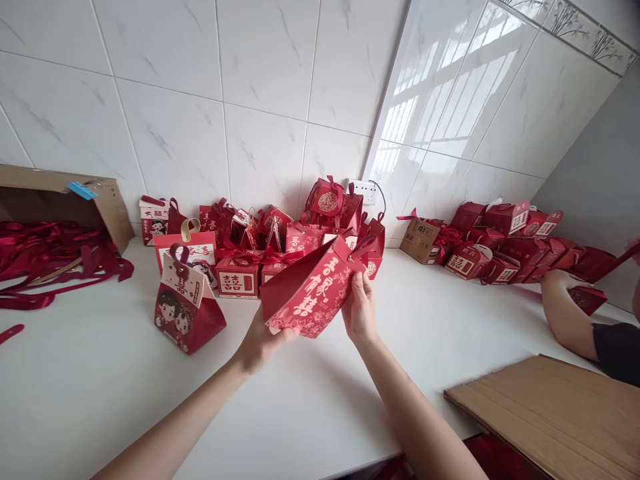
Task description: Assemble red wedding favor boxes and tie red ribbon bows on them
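A red gift box (316, 293) with white characters hangs tilted in the air above the white table (300, 413). My left hand (263, 340) grips its lower left end, the thumb on the printed face. At its upper right, beside the dark red ribbon loop, my right hand (360, 307) is closed on the edge. To the left of my hands stands a triangular box (185, 310) with cartoon figures and a ribbon loop. Several red boxes (239, 277) stand behind, along the tiled wall.
An open carton (113, 207) and dark red ribbons (60, 257) lie at the left. More red boxes (520, 250) are piled at the right, near another person's arm (567, 320). Flat cardboard (555, 413) covers the front right. A socket strip (364, 192) is on the wall.
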A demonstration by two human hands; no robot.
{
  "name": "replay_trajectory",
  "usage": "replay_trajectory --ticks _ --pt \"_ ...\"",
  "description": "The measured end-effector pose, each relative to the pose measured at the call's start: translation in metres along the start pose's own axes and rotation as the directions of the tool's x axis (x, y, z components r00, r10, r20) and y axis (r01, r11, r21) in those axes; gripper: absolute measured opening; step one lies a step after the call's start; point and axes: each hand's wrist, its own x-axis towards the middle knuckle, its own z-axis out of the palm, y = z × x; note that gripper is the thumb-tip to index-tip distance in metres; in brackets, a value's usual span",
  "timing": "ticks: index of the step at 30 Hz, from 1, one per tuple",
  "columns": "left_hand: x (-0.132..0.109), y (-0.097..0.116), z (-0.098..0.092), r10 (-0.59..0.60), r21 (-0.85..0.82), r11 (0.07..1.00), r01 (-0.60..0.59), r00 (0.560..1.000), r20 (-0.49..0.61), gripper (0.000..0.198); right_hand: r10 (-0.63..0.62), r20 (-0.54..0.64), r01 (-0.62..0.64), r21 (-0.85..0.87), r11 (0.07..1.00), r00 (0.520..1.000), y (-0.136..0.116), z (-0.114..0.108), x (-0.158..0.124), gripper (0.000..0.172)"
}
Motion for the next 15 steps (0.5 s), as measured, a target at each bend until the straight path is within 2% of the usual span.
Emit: replay_trajectory --ticks 5,9,15 --pt "-0.003 0.008 0.009 -0.15 -0.068 0.985 0.159 0.98 0.129 0.052 0.049 -0.078 -0.056 -0.094 0.994 0.996 -0.007 0.004 -0.005 0.037" --pt "-0.002 0.01 0.013 -0.188 -0.037 0.978 0.204 0.949 0.253 0.05 0.025 -0.073 -0.036 -0.153 0.988 0.997 -0.011 0.004 -0.006 0.036" --pt "0.001 0.0 0.006 -0.241 -0.037 0.964 0.265 0.92 0.308 0.044 0.023 -0.026 -0.027 -0.17 0.985 0.999 -0.013 0.003 -0.006 0.034"
